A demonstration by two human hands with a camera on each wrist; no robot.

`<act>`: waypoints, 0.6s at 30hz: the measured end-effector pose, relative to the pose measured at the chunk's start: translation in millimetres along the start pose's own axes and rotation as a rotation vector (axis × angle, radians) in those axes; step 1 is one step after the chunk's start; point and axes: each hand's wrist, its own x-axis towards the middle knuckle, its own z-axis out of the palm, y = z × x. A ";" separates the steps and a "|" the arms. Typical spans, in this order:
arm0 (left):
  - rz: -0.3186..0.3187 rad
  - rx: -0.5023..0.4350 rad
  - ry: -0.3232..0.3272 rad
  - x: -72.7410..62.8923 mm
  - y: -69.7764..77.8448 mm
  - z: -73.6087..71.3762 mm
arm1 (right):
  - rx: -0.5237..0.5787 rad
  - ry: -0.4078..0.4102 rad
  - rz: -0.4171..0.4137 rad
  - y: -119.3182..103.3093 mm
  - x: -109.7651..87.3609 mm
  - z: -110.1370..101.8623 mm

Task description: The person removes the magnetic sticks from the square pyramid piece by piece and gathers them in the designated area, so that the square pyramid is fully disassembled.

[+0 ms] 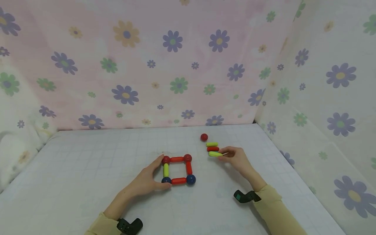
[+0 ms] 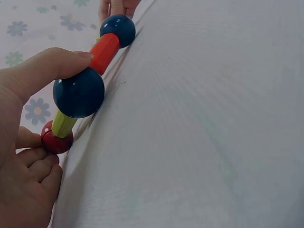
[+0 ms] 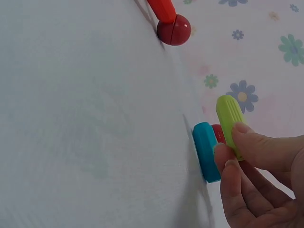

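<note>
A flat square of toy building rods and balls (image 1: 179, 180) lies on the table in the head view. Its far corners are red balls (image 1: 187, 158), its near corners blue balls (image 1: 191, 179); the left rod (image 1: 166, 170) is yellow-green, the other three red. My left hand (image 1: 149, 179) spans the left side, thumb on the near blue ball (image 2: 78, 95) and fingertips against the far red ball (image 2: 56, 138). Between thumb and fingers my right hand (image 1: 236, 160) pinches a yellow-green rod (image 3: 229, 114), raised above a teal rod (image 3: 205, 149) on the table.
Beyond the right hand lie a red rod (image 1: 212, 149), another yellow-green rod (image 1: 212, 144) and a loose red ball (image 1: 204, 137). A white cloth covers the table (image 1: 88, 169). Flowered curtains (image 1: 147, 75) hang behind it and to the sides.
</note>
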 end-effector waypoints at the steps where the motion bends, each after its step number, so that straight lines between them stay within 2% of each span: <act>1: 0.001 0.001 -0.001 0.0 0.1 -0.1 | 0.001 -0.005 -0.001 1.5 0.3 -0.3; 9: 0.006 0.006 -0.007 -0.4 -0.1 -0.3 | -0.076 -0.047 0.033 9.6 0.8 1.4; 18: 0.018 0.008 -0.001 0.6 -1.0 -0.3 | -0.084 -0.027 -0.014 21.0 4.0 6.6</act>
